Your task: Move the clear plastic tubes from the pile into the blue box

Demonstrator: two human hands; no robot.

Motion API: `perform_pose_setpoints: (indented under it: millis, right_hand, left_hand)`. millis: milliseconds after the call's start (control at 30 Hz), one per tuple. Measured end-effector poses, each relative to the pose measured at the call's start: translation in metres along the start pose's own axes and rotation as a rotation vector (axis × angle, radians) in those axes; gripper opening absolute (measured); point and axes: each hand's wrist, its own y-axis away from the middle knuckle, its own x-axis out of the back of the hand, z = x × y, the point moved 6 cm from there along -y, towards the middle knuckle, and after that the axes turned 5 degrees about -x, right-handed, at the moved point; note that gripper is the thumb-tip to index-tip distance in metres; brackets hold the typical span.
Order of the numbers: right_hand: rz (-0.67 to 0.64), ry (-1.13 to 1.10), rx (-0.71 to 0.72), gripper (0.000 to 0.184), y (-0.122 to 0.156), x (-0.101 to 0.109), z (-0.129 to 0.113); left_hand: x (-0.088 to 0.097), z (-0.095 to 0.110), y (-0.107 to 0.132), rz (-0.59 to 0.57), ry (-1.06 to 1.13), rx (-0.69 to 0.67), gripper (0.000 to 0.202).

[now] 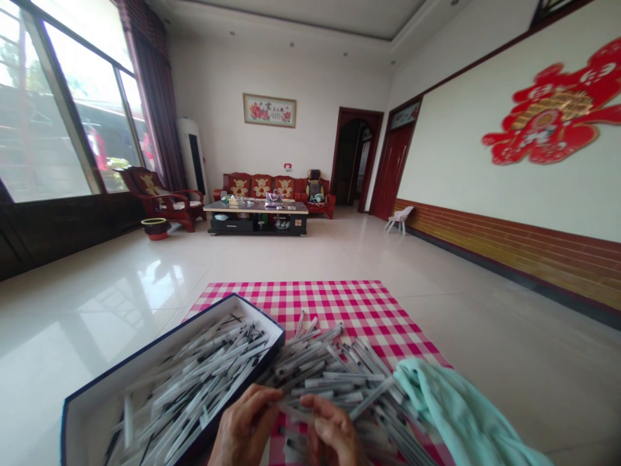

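Left hand [245, 427] and right hand [332, 430] pinch a pen [295, 411] at lower centre.
Its long axis runs nearly level between them, above the heap of pens [330, 378]; the fingers of both hands curl closed on it, and the left hand is nearer the open box [145, 347] at lower left.

Left hand [245, 427] low in view at 7 o'clock, right hand [332, 430] at 6 o'clock; both bare, backs upward, half-curled and turned inward toward each other, just apart, wrists cut off by the lower frame edge
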Motion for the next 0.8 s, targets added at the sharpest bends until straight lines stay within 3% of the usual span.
perform_pose_setpoints:
  millis: [100,233,367,567,800]
  right_hand:
    - [0.040,-0.181,0.043,0.041,-0.001,0.006,-0.006]
    - [0.033,-0.094,0.046,0.035,-0.002,0.008,-0.001]
    - [0.073,0.025,0.039,0.030,-0.005,0.011,0.004]
    - [0.165,0.042,0.069,0.027,-0.007,0.017,0.000]
    - [0.209,0.047,0.102,0.029,-0.003,0.010,-0.006]
  left_hand:
    - [-0.009,-0.008,0.004,-0.005,0.002,0.180,0.020]
    - [-0.036,-0.006,0.013,-0.035,0.086,0.255,0.026]
    - [-0.049,0.004,0.016,0.005,-0.013,0.093,0.028]
    - [-0.049,0.010,0.021,0.120,-0.207,-0.221,0.027]
    - [-0.052,0.014,0.024,0.167,-0.322,-0.330,0.028]
